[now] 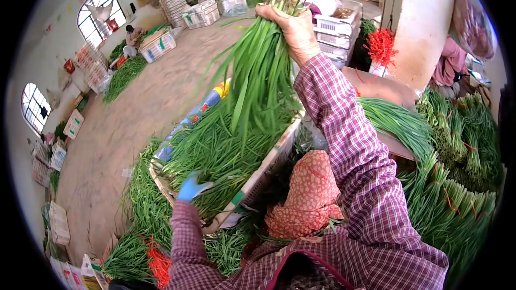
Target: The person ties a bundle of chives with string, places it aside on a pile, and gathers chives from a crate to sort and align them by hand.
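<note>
My right hand [293,27] is raised high, its fingers wrapped round a bunch of garlic chives [260,64]. The pale cut ends point up, and the long green leaves hang down over a white crate [269,167]. Loose green leaves [215,147] fill that crate. Low at its near left side is my left hand [193,187] in a blue glove, thumb held apart, with nothing visible in it. The glove is close above the loose leaves; whether it touches them I cannot tell.
Tied bundles of chives [457,204] stand at the right, beside untied chives [395,121] on a board. Red ties [380,47] hang near the pillar, with more red ties [157,262] at lower left. Stacked white crates [336,35] stand ahead. Other people [134,36] sit farther back.
</note>
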`<state>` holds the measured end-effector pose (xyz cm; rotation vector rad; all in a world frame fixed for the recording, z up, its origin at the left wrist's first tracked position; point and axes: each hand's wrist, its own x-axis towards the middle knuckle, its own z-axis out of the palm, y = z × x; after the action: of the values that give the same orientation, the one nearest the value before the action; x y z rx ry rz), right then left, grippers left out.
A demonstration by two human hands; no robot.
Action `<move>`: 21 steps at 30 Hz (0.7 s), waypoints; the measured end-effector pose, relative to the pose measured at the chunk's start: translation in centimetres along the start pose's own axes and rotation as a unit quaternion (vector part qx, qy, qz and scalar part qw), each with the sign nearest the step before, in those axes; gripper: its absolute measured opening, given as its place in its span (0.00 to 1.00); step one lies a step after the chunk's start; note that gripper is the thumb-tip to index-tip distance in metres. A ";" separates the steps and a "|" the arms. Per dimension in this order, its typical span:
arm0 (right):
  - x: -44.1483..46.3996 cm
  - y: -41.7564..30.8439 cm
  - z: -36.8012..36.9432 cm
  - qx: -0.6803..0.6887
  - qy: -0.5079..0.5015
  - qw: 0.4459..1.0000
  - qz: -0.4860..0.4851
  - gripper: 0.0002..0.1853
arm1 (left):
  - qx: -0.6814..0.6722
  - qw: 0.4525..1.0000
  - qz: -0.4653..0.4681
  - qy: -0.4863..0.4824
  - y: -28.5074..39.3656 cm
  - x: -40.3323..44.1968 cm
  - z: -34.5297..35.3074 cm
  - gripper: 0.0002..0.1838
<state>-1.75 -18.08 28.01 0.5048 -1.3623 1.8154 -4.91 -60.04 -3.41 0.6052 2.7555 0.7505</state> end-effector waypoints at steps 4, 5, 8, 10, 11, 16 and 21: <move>-0.7 -3.4 -2.6 -0.090 -0.023 0.996 -0.014 0.14 | -0.094 0.995 0.001 -0.023 2.9 -5.0 -9.5 0.31; -1.1 -3.9 -2.8 -0.076 -0.025 0.997 0.015 0.15 | -0.127 0.988 0.063 0.062 6.5 -6.4 -11.6 0.26; -2.7 -4.8 -2.6 -0.097 -0.051 0.993 0.051 0.17 | -0.306 0.919 0.140 0.208 16.9 -8.9 -15.4 0.52; -3.9 -4.9 -1.7 -0.098 -0.068 0.992 0.044 0.16 | -0.293 0.847 0.350 0.273 27.0 -8.2 -14.1 0.64; -4.7 -5.3 -1.3 -0.087 -0.080 0.991 0.063 0.16 | -0.235 0.853 0.388 0.259 29.3 -6.8 -13.6 0.67; -7.8 -6.7 -0.3 0.034 -0.077 0.981 0.173 0.11 | -0.467 0.823 0.324 -0.003 32.7 0.0 -7.0 0.65; -9.3 -2.9 -2.1 0.055 -0.071 0.934 0.347 0.16 | -0.634 0.742 0.206 -0.068 20.0 4.5 6.8 0.60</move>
<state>6.49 -19.18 22.44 0.2164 -1.6823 2.4695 -0.19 -39.44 0.85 0.8087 1.3365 2.1903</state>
